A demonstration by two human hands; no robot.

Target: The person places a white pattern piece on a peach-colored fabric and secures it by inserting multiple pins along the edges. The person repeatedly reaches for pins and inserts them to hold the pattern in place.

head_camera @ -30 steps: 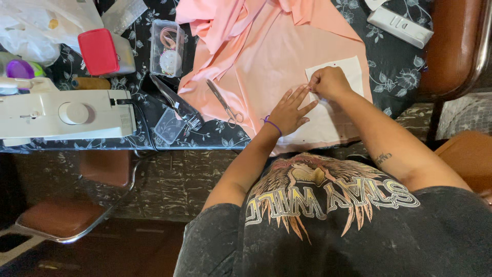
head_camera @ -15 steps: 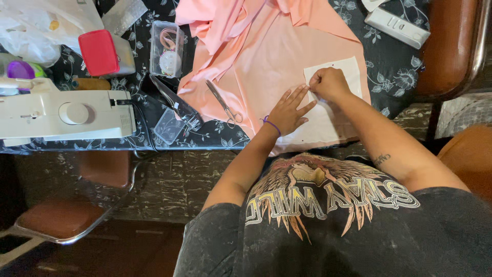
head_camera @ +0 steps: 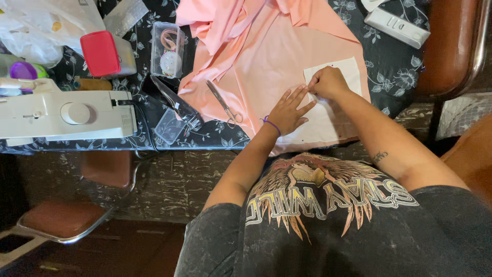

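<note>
- Fabric point(head_camera: 266, 66): a salmon-pink cloth spread flat over the near half of the table point(head_camera: 205, 134), matte and smooth where it lies flat, bunched into loose folds at the far edge. Its near hem hangs slightly past the table's front edge.
- Paper point(head_camera: 333, 110): a white, roughly rectangular sheet lying on the fabric's right part, its far corner showing beyond the right hand, its near end reaching the table edge. A few small dark specks mark it.
- Left hand point(head_camera: 288, 110): laid flat, fingers spread, palm down, pressing on the fabric at the paper's left edge; it grasps nothing. A purple band circles the wrist.
- Right hand point(head_camera: 328, 83): curled into a loose fist on the paper's upper left edge, fingertips pinched together just beside the left fingertips. Whether something small sits in the pinch cannot be told.
- Scissors point(head_camera: 225, 105): metal, lying on the fabric to the left of the left hand, blades pointing away, apart from both hands.
- Sewing machine point(head_camera: 66, 115): white, lying along the table's left end, well apart from the fabric.
- Clear box point(head_camera: 168, 48): beside the fabric's left edge, with a red case point(head_camera: 100, 53) farther left.
- White remote point(head_camera: 397, 26): on the table's far right, beyond the paper.
- Brown chair point(head_camera: 446, 46): at the table's right end.
</note>
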